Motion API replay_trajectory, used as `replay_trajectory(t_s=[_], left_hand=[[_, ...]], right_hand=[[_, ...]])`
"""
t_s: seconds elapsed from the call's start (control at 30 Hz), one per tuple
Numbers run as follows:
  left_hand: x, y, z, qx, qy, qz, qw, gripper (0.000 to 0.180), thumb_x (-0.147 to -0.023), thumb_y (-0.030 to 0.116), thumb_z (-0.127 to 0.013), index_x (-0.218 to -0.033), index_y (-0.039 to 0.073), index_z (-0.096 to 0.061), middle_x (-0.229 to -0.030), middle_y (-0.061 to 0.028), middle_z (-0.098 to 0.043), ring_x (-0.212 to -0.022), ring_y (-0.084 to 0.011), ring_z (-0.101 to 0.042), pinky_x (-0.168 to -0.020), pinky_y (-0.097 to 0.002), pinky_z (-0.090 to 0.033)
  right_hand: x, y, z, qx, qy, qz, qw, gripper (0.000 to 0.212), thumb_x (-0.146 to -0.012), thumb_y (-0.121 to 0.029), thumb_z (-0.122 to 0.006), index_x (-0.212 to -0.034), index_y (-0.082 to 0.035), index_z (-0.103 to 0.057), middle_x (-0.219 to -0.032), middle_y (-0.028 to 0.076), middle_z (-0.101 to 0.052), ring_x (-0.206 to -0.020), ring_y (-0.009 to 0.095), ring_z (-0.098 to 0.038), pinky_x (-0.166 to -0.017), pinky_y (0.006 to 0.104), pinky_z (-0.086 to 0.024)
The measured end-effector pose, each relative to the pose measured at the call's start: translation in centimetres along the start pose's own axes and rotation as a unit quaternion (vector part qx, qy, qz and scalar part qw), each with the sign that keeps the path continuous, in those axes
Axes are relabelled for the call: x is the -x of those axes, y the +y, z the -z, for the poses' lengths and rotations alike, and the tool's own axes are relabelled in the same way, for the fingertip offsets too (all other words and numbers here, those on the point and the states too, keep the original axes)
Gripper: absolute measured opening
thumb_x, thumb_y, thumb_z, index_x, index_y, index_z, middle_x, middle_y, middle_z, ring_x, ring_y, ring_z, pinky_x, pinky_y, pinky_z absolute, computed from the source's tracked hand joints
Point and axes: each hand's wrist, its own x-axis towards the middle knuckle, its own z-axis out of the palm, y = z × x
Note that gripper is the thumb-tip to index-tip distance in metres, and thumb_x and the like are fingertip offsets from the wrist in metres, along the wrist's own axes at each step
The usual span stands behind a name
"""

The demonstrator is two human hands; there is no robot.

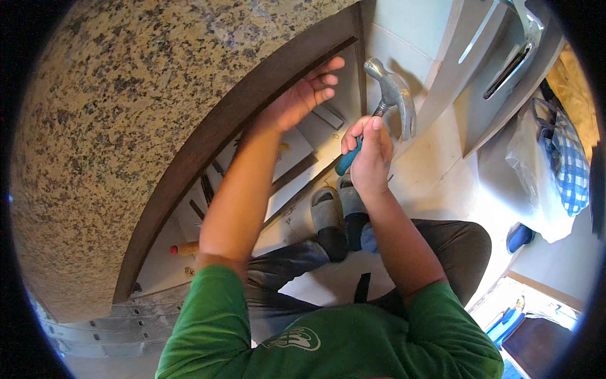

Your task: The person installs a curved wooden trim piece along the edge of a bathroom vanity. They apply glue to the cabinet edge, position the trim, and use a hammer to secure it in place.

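Observation:
A claw hammer (394, 88) with a metal head and a blue-green handle is gripped in my right hand (371, 155). Its head points up, with my thumb lying along the top of the handle. My left hand (302, 100) reaches in at the dark wooden edge strip (189, 142) under a speckled granite countertop (145, 82). Its fingers are apart and loosely bent, and nothing shows in them. Part of that hand is hidden by the strip. Below my left forearm, strips and flat pieces (293, 174) lie inside the cabinet opening.
A tool handle with a red end (184, 249) lies by my left elbow. To the right are a leaning grey panel (483, 120), a clear plastic bag (540, 183) and a blue checked cloth (571, 167). My sandalled feet (328, 211) rest below the hammer.

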Motion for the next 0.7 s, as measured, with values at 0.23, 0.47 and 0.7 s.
replay_trajectory(t_s=[0.23,0.47,0.7], left_hand=[[2.1,-5.1,-4.9,-0.224,0.236,-0.237,0.915,0.046,-0.095,0.024,-0.062,-0.137,0.01,-0.052,-0.141,-0.0072,-0.053,-0.137,-0.0304,-0.041,-0.111,-0.055,-0.034],[0.7,-5.2,-4.4,-0.32,0.344,-0.324,0.821,0.052,-0.086,0.023,-0.076,-0.13,0.005,-0.055,-0.127,-0.0115,-0.061,-0.116,-0.0299,-0.059,-0.104,-0.0454,-0.044],[1.4,-3.9,-2.7,-0.384,0.345,-0.32,0.794,0.039,-0.078,0.018,-0.084,-0.11,0.005,-0.066,-0.107,-0.0042,-0.066,-0.099,-0.0162,-0.061,-0.092,-0.0309,-0.047]], right_hand=[[0.4,0.3,-0.5,-0.025,-0.028,-0.022,0.999,0.052,-0.104,-0.051,-0.036,-0.08,-0.006,-0.045,-0.065,0.006,-0.045,-0.059,0.014,-0.045,-0.056,0.0283,-0.041],[-0.1,0.3,-1.0,0.026,-0.061,-0.032,0.997,0.05,-0.104,-0.048,-0.039,-0.079,-0.006,-0.046,-0.064,0.003,-0.044,-0.059,0.013,-0.043,-0.056,0.0272,-0.039],[-1.1,0.4,-1.5,0.027,-0.089,-0.044,0.995,0.048,-0.105,-0.047,-0.04,-0.079,-0.007,-0.046,-0.065,0.002,-0.043,-0.06,0.012,-0.043,-0.057,0.0264,-0.038]])
